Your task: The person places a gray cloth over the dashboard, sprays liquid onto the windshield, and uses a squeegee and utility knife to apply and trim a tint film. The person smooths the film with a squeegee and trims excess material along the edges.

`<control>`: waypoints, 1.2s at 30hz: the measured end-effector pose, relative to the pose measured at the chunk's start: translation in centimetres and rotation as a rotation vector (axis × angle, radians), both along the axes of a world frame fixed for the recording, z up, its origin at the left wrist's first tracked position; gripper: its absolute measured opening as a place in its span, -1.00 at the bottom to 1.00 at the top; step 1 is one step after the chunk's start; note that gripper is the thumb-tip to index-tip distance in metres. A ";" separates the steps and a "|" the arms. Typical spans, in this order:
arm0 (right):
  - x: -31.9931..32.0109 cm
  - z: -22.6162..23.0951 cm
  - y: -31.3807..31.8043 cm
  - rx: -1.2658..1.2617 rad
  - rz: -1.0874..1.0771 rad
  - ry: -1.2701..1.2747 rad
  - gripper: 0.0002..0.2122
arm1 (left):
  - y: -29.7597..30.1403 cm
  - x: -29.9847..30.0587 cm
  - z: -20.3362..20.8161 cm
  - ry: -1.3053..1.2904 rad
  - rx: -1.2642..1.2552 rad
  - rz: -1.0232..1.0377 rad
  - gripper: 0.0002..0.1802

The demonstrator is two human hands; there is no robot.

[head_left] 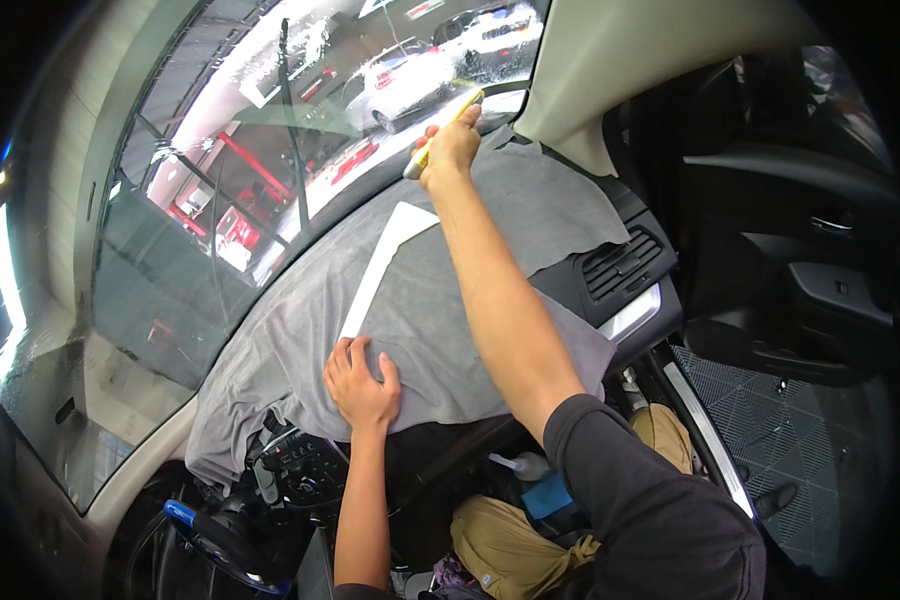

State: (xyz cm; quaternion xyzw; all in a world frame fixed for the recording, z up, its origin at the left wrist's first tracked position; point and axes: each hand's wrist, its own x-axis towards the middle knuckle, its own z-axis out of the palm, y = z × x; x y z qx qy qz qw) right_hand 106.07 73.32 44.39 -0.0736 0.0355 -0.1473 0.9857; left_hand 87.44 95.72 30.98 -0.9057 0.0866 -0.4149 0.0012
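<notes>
Two-handed work at the base of a car windshield (195, 185), seen from above. Judging by the layout, the step in hand is concerning the lower edge of the glass, with a grey cloth (450, 330) covering much of the dashboard (592, 268), probably as protection. The next move is probably calling for a steady right wrist and careful placing of the tool's end, with the white piece being kept under control. The yellow-and-grey tool (473, 98) is slanting through the right hand (452, 148), near the windshield's lower corner; whether it is touching the glass, one cannot tell. The right fingers are curling firmly around its middle, leaving both ends showing. The right arm is reaching forward from the lower right, lying over the cloth with only a slight bend at the elbow. A flat white tool (373, 275) is lying along the cloth, its wider end near the right wrist and its narrow end meeting the left fingertips. The left hand (363, 388) is resting palm down, its fingers lying close together and its thumb standing apart; whether they are pinching the strip, one cannot tell. The left forearm is rising almost straight from the lower edge.
</notes>
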 end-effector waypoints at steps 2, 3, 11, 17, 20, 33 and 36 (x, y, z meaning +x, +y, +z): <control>-3.2 1.5 0.6 0.000 -0.015 -0.017 -0.47 | 0.4 -0.5 -0.1 -0.007 0.011 0.005 -0.62; -4.4 2.2 0.8 -0.008 -0.052 -0.049 -0.47 | 0.4 -0.5 0.0 -0.015 0.018 0.002 -0.62; -15.9 8.4 1.8 -0.003 -0.161 -0.267 -0.43 | 0.8 0.0 -0.7 -0.032 0.041 -0.028 -0.59; -21.9 9.9 3.1 0.132 -0.151 -0.597 -0.46 | 2.8 1.5 -1.9 -0.113 0.122 -0.052 -0.57; -23.1 5.3 6.2 0.127 -0.146 -0.574 -0.48 | 3.2 1.4 -2.0 -0.076 0.078 -0.020 -0.57; -24.4 -9.4 -13.2 -2.148 -0.329 -0.230 -0.52 | 0.5 0.5 0.5 0.042 -0.225 0.083 -0.73; -25.8 -1.1 -15.9 -2.540 -0.638 -0.294 -0.65 | -2.6 2.7 2.1 0.111 -0.377 0.148 -0.70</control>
